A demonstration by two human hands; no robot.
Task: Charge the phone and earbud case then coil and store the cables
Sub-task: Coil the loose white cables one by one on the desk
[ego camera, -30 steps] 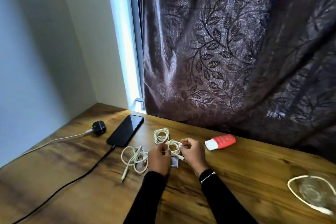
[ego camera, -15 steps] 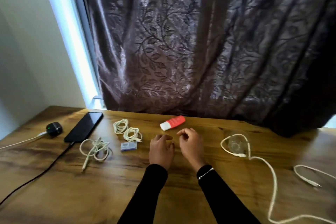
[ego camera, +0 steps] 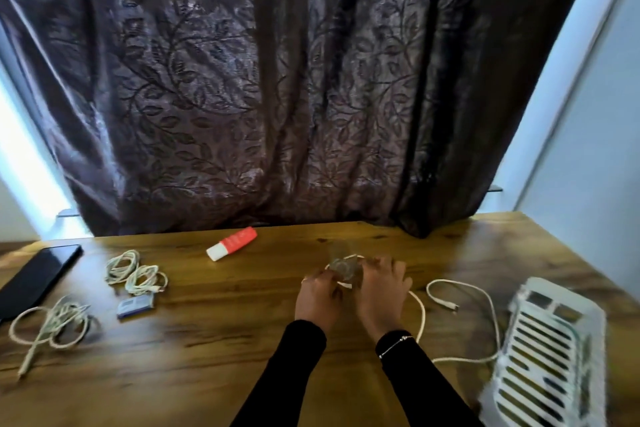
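A loose white cable (ego camera: 462, 288) loops round a small clear glass (ego camera: 341, 265) at mid-table and trails right to its free plug (ego camera: 450, 306). My left hand (ego camera: 317, 300) has its curled fingertips on the cable loop at the glass's base. Just right of the glass, my right hand (ego camera: 381, 291) lies with its fingers stretched forward over the cable. Far left is the black phone (ego camera: 34, 274). Two coiled white cables (ego camera: 135, 270) lie side by side to the phone's right, and another loose coil (ego camera: 52, 326) is nearer me.
A white slatted basket (ego camera: 547, 350) stands at the right front of the wooden table (ego camera: 207, 357). A red-and-white tube (ego camera: 232, 243) lies near the dark curtain. A small blue-and-white item (ego camera: 135, 304) sits beside the coils.
The view has swung right, so the earbud case is out of frame and the basket has come in. Both hands moved right from the bare tabletop to the glass with the cable round it.
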